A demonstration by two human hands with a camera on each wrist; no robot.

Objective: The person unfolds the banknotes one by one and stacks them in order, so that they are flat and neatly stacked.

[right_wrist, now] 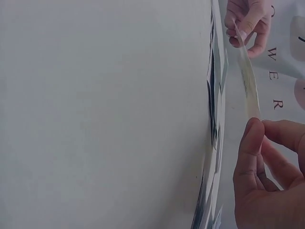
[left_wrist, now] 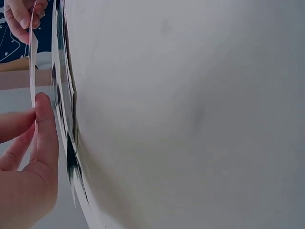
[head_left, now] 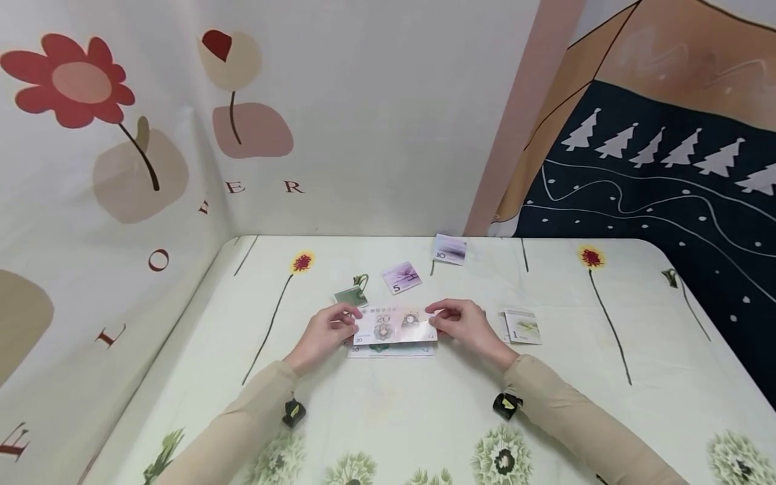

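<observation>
A pinkish banknote (head_left: 395, 327) marked 20 is stretched between both hands in the head view. My left hand (head_left: 325, 335) pinches its left end between thumb and fingers, and my right hand (head_left: 468, 329) pinches the right end. Seen edge-on in the right wrist view, the 20 note (right_wrist: 250, 88) bows slightly and hangs apart from the notes below. Under it on the table lies a greenish-blue banknote (head_left: 393, 351) marked 50, partly covered. The left wrist view shows several layered notes (left_wrist: 66, 105) lying beneath the left hand's fingers.
Farther back on the flower-print tablecloth (head_left: 388, 417) lie a green note (head_left: 351, 296), a purple note (head_left: 401, 277) marked 5 and a bluish note (head_left: 450, 250) marked 10. Right of my right hand is a note (head_left: 523, 327) marked 1. Printed curtains stand behind and left.
</observation>
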